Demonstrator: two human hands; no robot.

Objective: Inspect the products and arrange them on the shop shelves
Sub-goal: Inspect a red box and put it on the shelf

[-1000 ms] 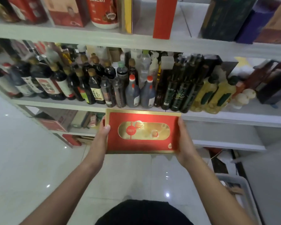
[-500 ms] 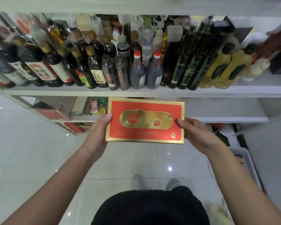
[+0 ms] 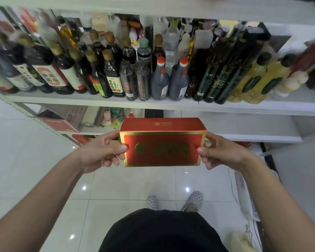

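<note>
1. In my remote feed, the left hand [image 3: 100, 153] pinches the left end of the box, thumb on the front and fingers curled behind. The right hand [image 3: 221, 154] clamps the right end the same way.
2. Between them the red-and-gold box [image 3: 163, 151] hangs in mid-air, level, its top panel and gold-framed front both showing, clear of every shelf.
3. I judge it light and stiff: thin card with a glossy foil face that could slip or dent. The short ends look like the safest hold.
4. Below lies a shiny white tile floor [image 3: 131, 182].
5. Just beyond the box, a white lower shelf [image 3: 244, 128] shows bare board at right and cartons [image 3: 62, 122] at left.
6. Above it, dark sauce bottles [image 3: 160, 80] and yellow oil bottles [image 3: 253, 82] crowd the upper shelf [image 3: 171, 106].
</note>
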